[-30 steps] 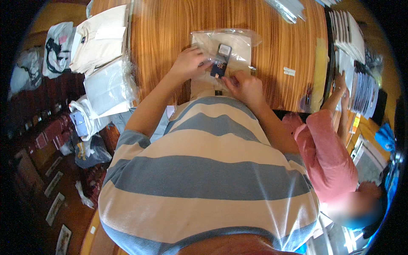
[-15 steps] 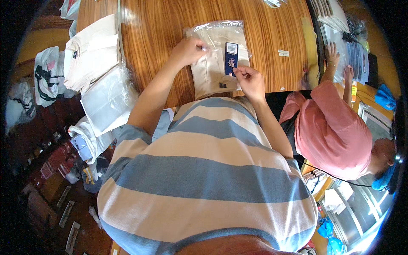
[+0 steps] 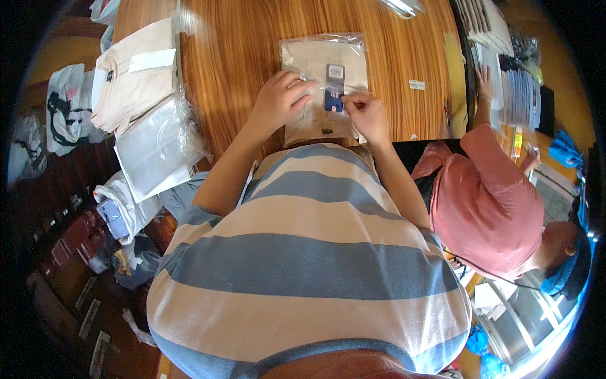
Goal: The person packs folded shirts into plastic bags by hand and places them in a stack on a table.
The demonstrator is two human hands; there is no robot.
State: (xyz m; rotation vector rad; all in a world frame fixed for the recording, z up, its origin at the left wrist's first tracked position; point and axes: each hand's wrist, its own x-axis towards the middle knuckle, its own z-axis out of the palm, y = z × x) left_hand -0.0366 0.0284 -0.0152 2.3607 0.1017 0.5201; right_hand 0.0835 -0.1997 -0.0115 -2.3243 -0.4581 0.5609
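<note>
In front of me lies a folded cream garment in a clear plastic bag. A dark blue hang tag with a white label at its far end lies on the garment; its far part looks hazy, as if under plastic. My left hand is over the bag's left side, fingers apart and holding nothing I can see. At the tag's lower right edge, my right hand pinches with thumb and finger; plastic film may also be between them.
Left on the wooden table are a pile of folded cream garments and a stack of clear bags. At the right, a person in a pink top reaches towards stacked packed goods.
My left hand has let go of the bag's plastic and spread its fingers, moving slightly nearer me. The film now lies flatter over the tag. The person's near arm has shifted.
</note>
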